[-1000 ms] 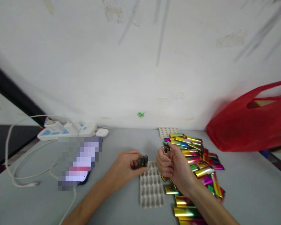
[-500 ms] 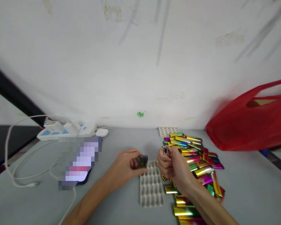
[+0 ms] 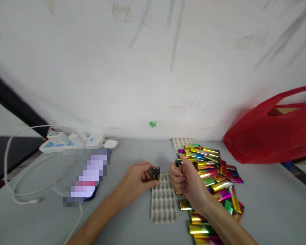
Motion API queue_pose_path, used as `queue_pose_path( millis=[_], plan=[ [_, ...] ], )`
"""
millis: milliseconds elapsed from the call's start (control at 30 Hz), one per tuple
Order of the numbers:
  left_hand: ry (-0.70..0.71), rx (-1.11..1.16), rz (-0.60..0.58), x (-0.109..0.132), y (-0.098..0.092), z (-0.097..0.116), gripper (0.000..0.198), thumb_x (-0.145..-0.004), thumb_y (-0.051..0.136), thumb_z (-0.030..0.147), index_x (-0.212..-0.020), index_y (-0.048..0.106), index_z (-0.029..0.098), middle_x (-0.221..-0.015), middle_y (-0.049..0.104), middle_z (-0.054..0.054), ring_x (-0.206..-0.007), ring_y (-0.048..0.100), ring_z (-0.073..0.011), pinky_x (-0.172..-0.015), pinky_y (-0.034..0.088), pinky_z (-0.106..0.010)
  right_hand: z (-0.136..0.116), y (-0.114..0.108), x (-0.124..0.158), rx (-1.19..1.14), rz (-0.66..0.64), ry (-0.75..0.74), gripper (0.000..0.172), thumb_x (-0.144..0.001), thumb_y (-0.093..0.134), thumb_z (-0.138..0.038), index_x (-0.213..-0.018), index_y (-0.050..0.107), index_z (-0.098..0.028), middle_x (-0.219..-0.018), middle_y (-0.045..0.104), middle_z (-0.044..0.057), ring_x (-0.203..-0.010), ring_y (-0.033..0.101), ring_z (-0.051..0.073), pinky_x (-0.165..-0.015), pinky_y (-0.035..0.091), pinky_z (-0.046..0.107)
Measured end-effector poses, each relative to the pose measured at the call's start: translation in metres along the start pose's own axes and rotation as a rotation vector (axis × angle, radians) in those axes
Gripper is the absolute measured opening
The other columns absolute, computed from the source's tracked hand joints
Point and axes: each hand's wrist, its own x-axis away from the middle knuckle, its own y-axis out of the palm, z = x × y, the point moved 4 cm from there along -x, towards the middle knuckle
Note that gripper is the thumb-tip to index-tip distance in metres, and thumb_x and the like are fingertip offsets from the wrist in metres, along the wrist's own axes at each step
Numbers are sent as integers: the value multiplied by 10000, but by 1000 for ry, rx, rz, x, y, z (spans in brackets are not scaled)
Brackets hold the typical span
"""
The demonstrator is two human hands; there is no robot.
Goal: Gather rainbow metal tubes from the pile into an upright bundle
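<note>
My left hand (image 3: 139, 177) is closed around a pair of lighters (image 3: 155, 173), their dark tops pointing up between thumb and fingers. They stand over the far end of a pale moulded tray (image 3: 164, 203) with rows of hollows. On the tray's right, my right hand (image 3: 185, 177) is wrapped in a fist round another lighter (image 3: 177, 163), whose dark top shows by the raised thumb. The fist hides its body. Beyond and under the right forearm lies a loose pile of shiny metallic lighters (image 3: 210, 166) in gold, green, red and purple.
A second pale tray (image 3: 180, 143) lies by the wall behind the pile. At right stands a red bag (image 3: 270, 132). On the left are a phone (image 3: 90, 177), a white power strip (image 3: 72, 142) and looping white cables (image 3: 20, 199).
My right fist has shifted slightly left, and its thumb now sticks up beside the lighter top. The left hand holds its pair in nearly the same place.
</note>
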Motion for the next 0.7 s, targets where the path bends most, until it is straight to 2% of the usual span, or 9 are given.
queue_pose_path(
  millis=[233, 467, 567, 700],
  plan=[
    [6, -14, 12, 0, 1, -2, 244, -828, 900, 387, -862, 765, 187, -777, 619, 18, -679, 576, -167, -626, 417, -266, 0, -1, -2, -4, 12, -4, 629, -831, 729, -734, -645, 367, -254, -569, 180, -128, -490, 72, 74, -427, 41, 238],
    [10, -4, 4, 0, 1, -1, 242, -823, 897, 384, -874, 771, 183, -792, 618, 18, -680, 584, -161, -626, 415, -261, 0, -7, -1, 38, 102, -35, 486, -880, 629, -564, -622, 349, -263, -558, 162, -124, -489, 69, 84, -432, 56, 245],
    [-1, -4, -1, 1, 1, 0, 241, -822, 894, 381, -876, 768, 183, -794, 614, 21, -679, 588, -162, -621, 416, -263, 0, -7, -1, 39, 110, -42, 513, -888, 650, -606, -636, 367, -260, -569, 171, -122, -498, 74, 88, -434, 60, 241],
    [1, -8, -1, 0, 0, 0, 253, -824, 894, 390, -859, 751, 184, -789, 610, 23, -685, 591, -168, -624, 418, -270, 2, -6, -2, 46, 108, -26, 603, -861, 718, -766, -693, 462, -247, -573, 228, -121, -492, 91, 86, -439, 78, 235]
  ],
)
